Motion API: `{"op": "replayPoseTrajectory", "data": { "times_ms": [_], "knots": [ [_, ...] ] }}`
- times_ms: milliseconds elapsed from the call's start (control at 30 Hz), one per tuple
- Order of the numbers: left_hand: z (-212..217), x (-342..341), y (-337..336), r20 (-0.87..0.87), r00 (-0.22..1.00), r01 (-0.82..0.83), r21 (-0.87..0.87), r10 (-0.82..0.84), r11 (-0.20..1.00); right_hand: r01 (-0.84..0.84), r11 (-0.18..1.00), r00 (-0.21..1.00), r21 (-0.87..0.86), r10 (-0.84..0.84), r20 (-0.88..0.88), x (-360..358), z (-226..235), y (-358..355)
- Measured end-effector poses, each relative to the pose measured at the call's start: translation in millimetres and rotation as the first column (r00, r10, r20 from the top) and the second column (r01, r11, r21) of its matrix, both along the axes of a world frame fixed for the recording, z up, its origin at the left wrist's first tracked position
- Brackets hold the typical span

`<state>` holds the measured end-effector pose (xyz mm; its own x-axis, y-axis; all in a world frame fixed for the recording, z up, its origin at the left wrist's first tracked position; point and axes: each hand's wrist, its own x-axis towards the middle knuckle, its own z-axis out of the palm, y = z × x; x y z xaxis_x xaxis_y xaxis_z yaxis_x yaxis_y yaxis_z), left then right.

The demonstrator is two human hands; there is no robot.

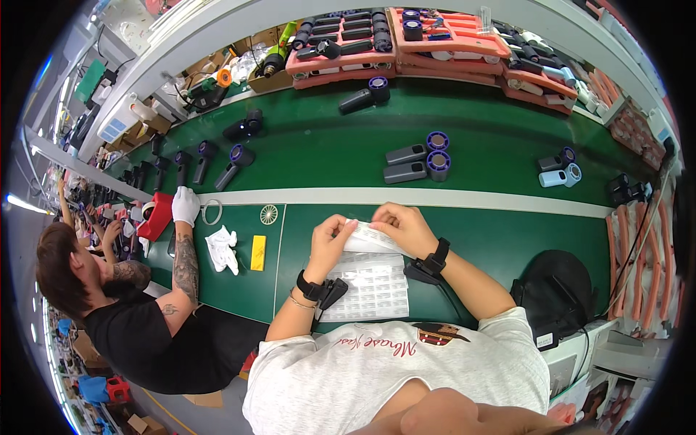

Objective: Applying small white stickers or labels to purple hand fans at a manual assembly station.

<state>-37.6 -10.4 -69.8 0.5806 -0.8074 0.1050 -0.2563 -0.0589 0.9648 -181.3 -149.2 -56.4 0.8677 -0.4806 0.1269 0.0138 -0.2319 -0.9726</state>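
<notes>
A white sheet of printed labels (371,238) is raised and curled between my hands. My left hand (331,245) pinches its left edge between thumb and fingers. On the right, my right hand (401,229) is closed on the top right edge, fingers bent over it. Beneath them, more label sheets (371,284) lie flat on the green bench top, close to my body. Both wrists wear black straps with small black devices. Whether a single label is peeled loose between my fingertips is too small to tell.
Beyond a pale rail runs a green belt (304,156) with dark handheld fans (406,172) and a light blue fan (554,178). Left, a co-worker's gloved hand (185,206) is beside a red tape dispenser (156,216). A yellow block (258,253), white glove (222,250) and black bag (554,293) lie nearby.
</notes>
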Motion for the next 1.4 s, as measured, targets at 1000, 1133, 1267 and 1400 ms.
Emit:
{"op": "replayPoseTrajectory", "data": {
  "times_ms": [1000, 1133, 1267, 1400],
  "knots": [
    [-1.5, 7.9, 18.9, 0.145, 0.971, 0.166, 0.175, -0.192, 0.971, -0.15, 0.887, 0.98, 0.437, 0.075, 0.185, 26.8, -25.0, -25.1],
    [14.7, 37.7, 27.5, 0.278, 0.929, 0.194, 0.192, -0.243, 0.962, -0.119, 0.82, 0.993, 0.56, 0.093, 0.074, 21.7, -37.3, -36.1],
    [39.2, 116.8, 36.3, 0.762, 0.642, -0.113, 0.197, -0.08, 0.974, -0.188, 0.792, 0.981, 0.581, 0.122, 0.152, 24.1, -43.5, -39.1],
    [20.2, 219.7, 45.8, 0.929, 0.366, -0.422, 0.105, 0.063, 0.901, -0.213, 0.769, 0.974, 0.603, 0.115, 0.196, 22.2, -42.5, -39.3]
  ]
}}
